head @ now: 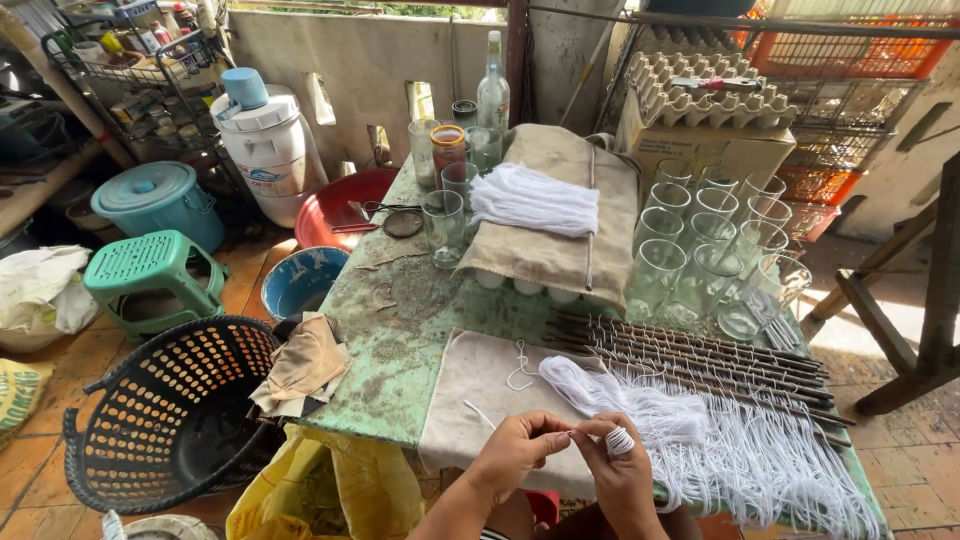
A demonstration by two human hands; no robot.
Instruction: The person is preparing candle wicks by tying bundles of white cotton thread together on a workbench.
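My left hand [515,447] and my right hand [617,462] meet at the near edge of a worn green table [400,330]. Both pinch one piece of white string [573,432] between the fingertips. White string is wound in loops around a finger of my right hand. Just beyond the hands lies a bundle of white strings [640,400] on a beige cloth [480,385]. Cut white strings [760,455] spread out to the right, next to a row of dark thin sticks [700,355]. A loose loop of string [520,368] rests on the cloth.
Several clear glasses [710,250] stand at the right, more glasses [445,215] and a bottle [492,90] at the back. Another white string bundle [530,200] lies on sackcloth. Left of the table: black basket [170,410], green stool [150,275], blue bowl [300,280], white bucket [265,140]. Egg trays [700,90] behind.
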